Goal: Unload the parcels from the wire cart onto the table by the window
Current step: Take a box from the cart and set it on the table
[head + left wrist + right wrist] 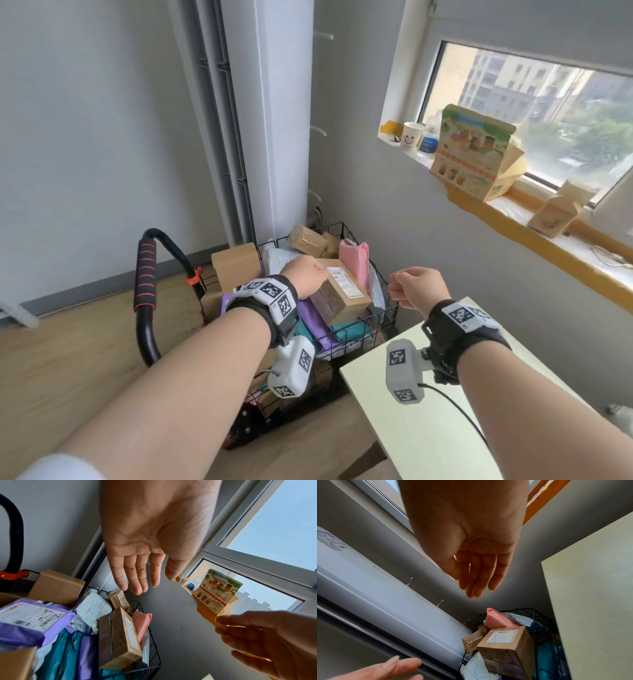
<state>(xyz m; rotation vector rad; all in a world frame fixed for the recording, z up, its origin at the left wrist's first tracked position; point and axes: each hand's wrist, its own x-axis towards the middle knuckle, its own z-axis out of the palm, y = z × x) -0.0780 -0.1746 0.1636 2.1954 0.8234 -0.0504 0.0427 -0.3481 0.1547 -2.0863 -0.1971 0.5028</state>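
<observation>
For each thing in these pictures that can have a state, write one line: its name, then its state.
Wire cart: loaded, heaped with parcels.
Labelled cardboard box: on top of the heap, tilted, not gripped.
Pink mailer: standing on end in the cart.
Left hand: open, above the box.
Right hand: open, holding nothing.
Table: no parcel on the part in view.
Printed carton: on the windowsill, flap open.

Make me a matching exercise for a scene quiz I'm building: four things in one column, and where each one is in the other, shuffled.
Things
1. pink parcel
2. smiley paper cup
3. labelled brown box
4. right hand

Places
A. on the window sill
B. held over the gap between cart and table
C. standing against the cart's far wall
D. tilted on top of the pile in the cart

Pairs: 1-C, 2-A, 3-D, 4-B
</observation>
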